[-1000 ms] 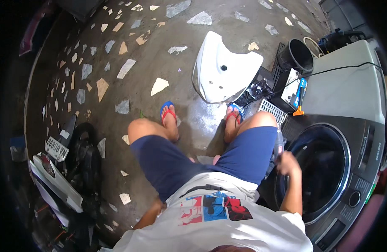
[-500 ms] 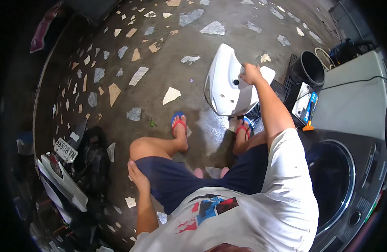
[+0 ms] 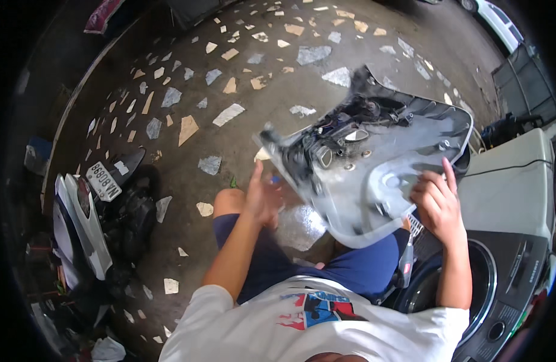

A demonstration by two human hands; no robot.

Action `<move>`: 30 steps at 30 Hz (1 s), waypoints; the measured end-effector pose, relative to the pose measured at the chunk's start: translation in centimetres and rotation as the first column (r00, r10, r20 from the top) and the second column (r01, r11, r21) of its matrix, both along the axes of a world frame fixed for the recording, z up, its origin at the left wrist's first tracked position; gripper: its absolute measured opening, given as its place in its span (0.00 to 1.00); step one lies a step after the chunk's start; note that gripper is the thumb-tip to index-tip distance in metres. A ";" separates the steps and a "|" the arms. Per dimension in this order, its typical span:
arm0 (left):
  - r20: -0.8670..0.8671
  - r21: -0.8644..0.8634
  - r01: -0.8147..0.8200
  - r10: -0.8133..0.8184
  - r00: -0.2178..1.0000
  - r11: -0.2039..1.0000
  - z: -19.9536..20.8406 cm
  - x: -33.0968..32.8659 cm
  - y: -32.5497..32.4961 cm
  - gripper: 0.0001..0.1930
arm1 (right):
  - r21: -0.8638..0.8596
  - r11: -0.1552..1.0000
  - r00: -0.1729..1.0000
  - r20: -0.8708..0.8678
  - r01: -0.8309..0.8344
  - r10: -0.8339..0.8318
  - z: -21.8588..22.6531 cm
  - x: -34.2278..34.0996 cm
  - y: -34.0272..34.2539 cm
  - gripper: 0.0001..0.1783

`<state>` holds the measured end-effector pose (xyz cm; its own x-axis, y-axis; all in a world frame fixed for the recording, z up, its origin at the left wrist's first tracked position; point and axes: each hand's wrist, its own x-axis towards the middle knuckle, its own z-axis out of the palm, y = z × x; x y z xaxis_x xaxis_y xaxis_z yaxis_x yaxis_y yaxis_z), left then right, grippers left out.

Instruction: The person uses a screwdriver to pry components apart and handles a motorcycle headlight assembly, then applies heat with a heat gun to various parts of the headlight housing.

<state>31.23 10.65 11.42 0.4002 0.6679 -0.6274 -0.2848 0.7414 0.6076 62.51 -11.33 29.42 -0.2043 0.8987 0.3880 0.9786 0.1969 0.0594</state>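
Observation:
A large motorcycle front panel (image 3: 380,163) is raised in front of me over my lap, its grey inner side facing me. Black wiring and fittings run along the far left part of that side. My right hand (image 3: 438,202) is at its right edge, fingers curled against the inner face and one finger pointing up. Partly smeared by motion, my left hand (image 3: 264,196) is beside the panel's left end with thumb and fingers apart; nothing shows in it.
A washing machine (image 3: 531,265) and a pale cabinet (image 3: 507,193) stand at my right. White motorcycle body parts (image 3: 85,223) with a number plate (image 3: 104,181) lie at the left. Stone pieces are set in the floor (image 3: 187,229). A car (image 3: 498,24) is at the far right.
The panel has turned from its white outer face to its grey inside and been lifted nearer. My left hand has left my knee and moved to the panel's left end.

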 end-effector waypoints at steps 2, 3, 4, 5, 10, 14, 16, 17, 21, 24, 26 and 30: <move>0.431 0.059 -0.050 0.020 0.902 0.997 0.2 1.8 0.0 0.45 | 0.087 0.996 0.996 0.085 -0.010 0.002 0.5 0.6 -2.4 0.09; 0.557 0.139 -0.067 -0.022 0.831 0.988 0.6 3.5 -0.2 0.48 | 0.100 0.995 0.988 0.149 0.015 -0.030 0.6 0.8 -4.0 0.09; 0.565 0.142 -0.056 -0.034 0.825 0.988 0.6 3.3 -0.5 0.48 | 0.137 0.990 0.985 0.169 0.022 -0.045 -0.1 1.1 -5.0 0.08; 0.800 0.169 0.055 -0.169 0.576 0.984 0.6 2.6 -0.9 0.47 | 0.180 0.983 0.988 0.150 0.019 -0.047 -0.8 1.4 -5.5 0.07; 0.571 -0.059 0.135 -0.077 0.817 0.989 1.0 4.6 0.4 0.50 | 0.170 0.985 0.988 0.152 0.008 -0.034 -4.9 3.2 -9.8 0.04; 0.741 -0.030 0.345 -0.210 0.637 0.938 -6.1 2.9 2.1 0.34 | 0.262 0.962 0.957 0.253 0.074 -0.142 -5.9 3.4 -10.5 0.05; 0.864 0.034 0.475 -0.264 0.428 0.880 -5.8 2.2 0.7 0.32 | 0.250 0.957 0.919 0.322 0.148 -0.227 -5.9 4.9 -12.1 0.12; 0.723 0.085 0.467 -0.377 0.578 0.880 -4.8 2.4 -0.5 0.33 | 0.230 0.955 0.932 0.263 0.190 -0.249 -6.3 5.4 -13.2 0.13; 0.573 0.051 0.469 -0.410 0.709 0.882 -4.4 5.0 0.5 0.29 | 0.272 0.945 0.969 0.116 0.180 -0.218 -7.7 8.1 -13.9 0.18; 0.373 0.111 0.426 -0.435 0.820 0.898 -5.0 7.8 -0.1 0.25 | 0.235 0.957 0.975 0.101 0.171 -0.199 -8.0 9.3 -13.1 0.15; 0.251 0.109 0.528 -0.537 0.805 0.842 -5.2 7.8 -1.1 0.25 | 0.217 0.947 0.967 0.046 0.235 -0.251 -8.2 9.7 -12.9 0.15; 0.481 0.011 0.494 -0.438 0.760 0.869 -3.0 7.1 -3.4 0.25 | 0.182 0.863 0.862 -0.301 0.472 -0.408 -7.8 8.9 -12.7 0.21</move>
<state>38.36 7.25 8.43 0.8993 0.2618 -0.3503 -0.1069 0.9083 0.4044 71.42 -24.01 21.59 0.3197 0.7426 0.5885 0.9475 -0.2471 -0.2029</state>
